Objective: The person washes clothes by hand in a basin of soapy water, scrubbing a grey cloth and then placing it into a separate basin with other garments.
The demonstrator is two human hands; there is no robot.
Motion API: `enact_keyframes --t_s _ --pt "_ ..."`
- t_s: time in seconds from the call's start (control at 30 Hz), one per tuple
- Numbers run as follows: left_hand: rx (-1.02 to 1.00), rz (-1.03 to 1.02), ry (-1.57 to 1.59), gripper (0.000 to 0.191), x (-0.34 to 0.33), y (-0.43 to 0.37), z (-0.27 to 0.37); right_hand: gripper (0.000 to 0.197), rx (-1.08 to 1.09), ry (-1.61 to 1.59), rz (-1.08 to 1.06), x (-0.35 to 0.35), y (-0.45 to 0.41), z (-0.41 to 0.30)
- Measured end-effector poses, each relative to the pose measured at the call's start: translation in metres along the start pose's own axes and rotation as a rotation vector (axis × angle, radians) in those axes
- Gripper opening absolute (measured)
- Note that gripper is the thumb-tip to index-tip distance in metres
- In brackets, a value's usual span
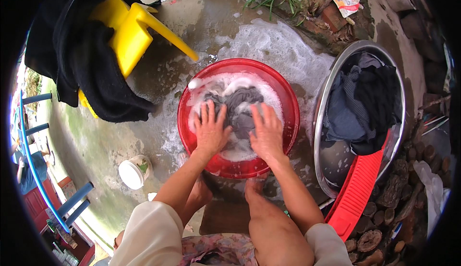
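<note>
A round red plastic basin [237, 170] stands on the wet ground before me, with white suds and water in it. Dark grey wet cloth [243, 100] lies bunched in the suds. My left hand [211, 127], fingers spread, rests on the left part of the cloth and suds. On the right side, my right hand [266, 131] is spread with its fingertips at the cloth's edge. Neither hand is closed around anything. A foam-covered lump [195, 83] shows at the basin's upper left; what it is I cannot tell.
At right, a large metal basin [317, 133] holds dark clothes [345, 111] and a red ribbed washboard [360, 190]. A yellow plastic chair [133, 39] bears black clothing [86, 61] at upper left. A white lidded tub [131, 174] stands at lower left. Stacked firewood [370, 240] lies at lower right.
</note>
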State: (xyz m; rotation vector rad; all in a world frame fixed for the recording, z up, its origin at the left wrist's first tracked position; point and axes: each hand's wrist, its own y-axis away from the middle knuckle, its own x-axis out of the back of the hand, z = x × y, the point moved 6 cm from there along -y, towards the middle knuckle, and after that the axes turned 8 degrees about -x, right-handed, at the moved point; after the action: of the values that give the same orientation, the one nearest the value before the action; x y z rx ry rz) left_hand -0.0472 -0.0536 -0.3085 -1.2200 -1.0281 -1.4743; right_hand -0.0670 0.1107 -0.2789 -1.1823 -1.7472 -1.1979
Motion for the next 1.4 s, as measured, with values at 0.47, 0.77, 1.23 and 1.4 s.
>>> enact_keyframes --t_s 0.47,0.77,1.23,1.4 --pt "0.506 -0.284 0.611 0.088 -0.064 -0.037 -0.010 0.083 -0.799 -1.266 -0.376 -0.064 -0.007 0.049" --pt "-0.272 -0.156 0.904 0.027 0.050 -0.027 0.115 0.049 -0.417 -2.095 -0.469 -0.075 0.005 0.053" --pt "-0.105 -0.347 0.036 0.070 -0.019 -0.007 0.034 0.101 -0.092 0.022 -0.235 -0.027 -0.002 0.005" --pt "-0.185 -0.534 -0.041 0.080 -0.027 -0.001 0.027 0.108 -0.208 -0.247 -0.505 -0.026 -0.017 0.021"
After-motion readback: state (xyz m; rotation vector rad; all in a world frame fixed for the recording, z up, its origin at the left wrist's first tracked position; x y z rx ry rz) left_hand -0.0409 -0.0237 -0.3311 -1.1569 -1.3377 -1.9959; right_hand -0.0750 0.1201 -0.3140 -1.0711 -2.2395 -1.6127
